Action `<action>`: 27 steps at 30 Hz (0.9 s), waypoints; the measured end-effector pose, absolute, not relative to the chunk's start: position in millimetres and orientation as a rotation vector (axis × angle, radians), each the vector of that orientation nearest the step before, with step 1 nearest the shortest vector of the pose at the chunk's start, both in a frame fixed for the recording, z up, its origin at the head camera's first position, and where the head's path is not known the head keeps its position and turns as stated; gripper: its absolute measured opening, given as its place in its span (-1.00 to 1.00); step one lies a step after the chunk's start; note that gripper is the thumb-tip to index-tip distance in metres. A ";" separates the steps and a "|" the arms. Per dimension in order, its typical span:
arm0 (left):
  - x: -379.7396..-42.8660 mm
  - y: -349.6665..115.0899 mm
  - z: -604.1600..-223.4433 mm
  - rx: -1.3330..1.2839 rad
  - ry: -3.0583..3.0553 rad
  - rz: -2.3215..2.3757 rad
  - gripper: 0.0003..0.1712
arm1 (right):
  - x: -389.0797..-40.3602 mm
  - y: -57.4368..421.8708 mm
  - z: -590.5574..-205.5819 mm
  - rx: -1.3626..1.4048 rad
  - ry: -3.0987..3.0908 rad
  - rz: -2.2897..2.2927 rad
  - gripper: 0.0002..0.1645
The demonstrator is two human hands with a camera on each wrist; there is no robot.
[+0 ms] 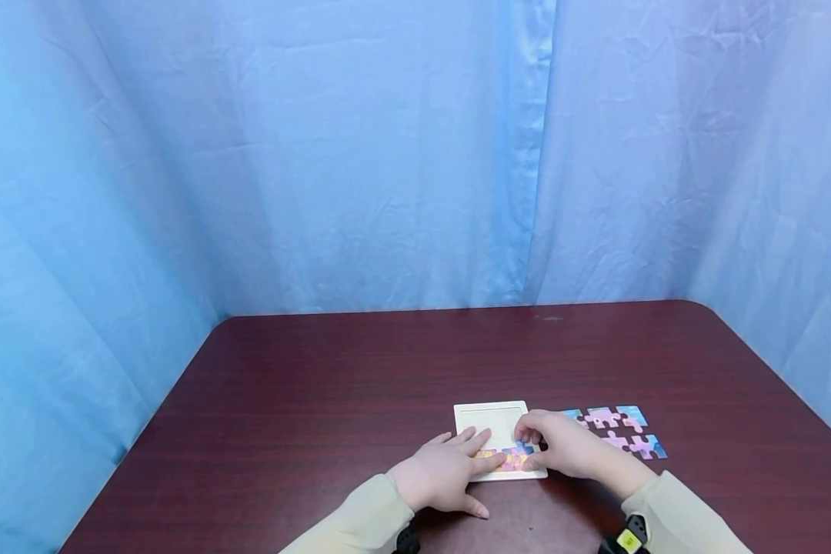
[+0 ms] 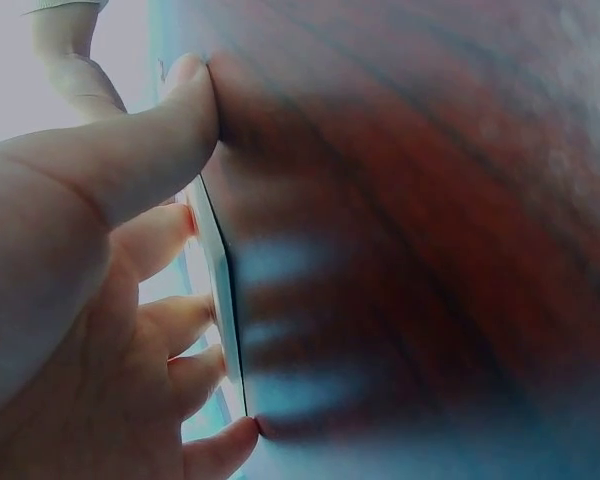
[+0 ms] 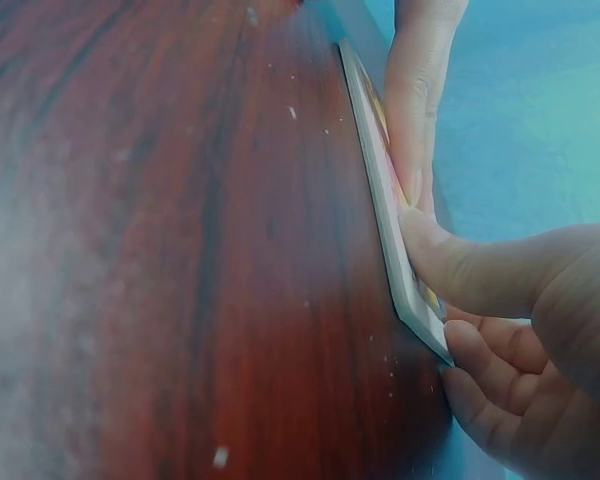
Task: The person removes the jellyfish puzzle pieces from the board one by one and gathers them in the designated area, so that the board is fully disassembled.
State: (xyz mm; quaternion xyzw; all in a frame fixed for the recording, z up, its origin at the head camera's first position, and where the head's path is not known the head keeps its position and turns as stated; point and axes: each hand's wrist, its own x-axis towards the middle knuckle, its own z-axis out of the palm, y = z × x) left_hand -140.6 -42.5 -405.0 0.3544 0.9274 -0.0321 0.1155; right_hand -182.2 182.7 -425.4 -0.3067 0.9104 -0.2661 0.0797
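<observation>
A white puzzle frame (image 1: pixel 490 405) lies on the table, its near part filled with a row of pink, yellow and blue jigsaw pieces (image 1: pixel 511 463). My left hand (image 1: pixel 446 471) rests on the frame's left side, fingers spread, the index fingertip on the pieces. The left wrist view has its thumb (image 2: pixel 170 130) by the frame's near edge. At the right side, my right hand (image 1: pixel 561 444) pinches a bluish jigsaw piece (image 1: pixel 523 447) between bent fingers and thumb; the fingers partly hide it. In the right wrist view that thumb (image 3: pixel 480 270) presses down over the frame's edge (image 3: pixel 385 220).
Several loose pink and blue jigsaw pieces (image 1: pixel 602 416) lie right of the frame, partly behind my right hand. The dark red-brown table (image 1: pixel 305 385) extends left and back. Blue curtains (image 1: pixel 388 154) hang around its far and side edges.
</observation>
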 end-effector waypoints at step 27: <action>-142.0 -41.8 -405.5 1.034 2.698 -0.098 -0.16 | -181.6 186.1 -433.2 -1.025 2.765 -0.893 -0.69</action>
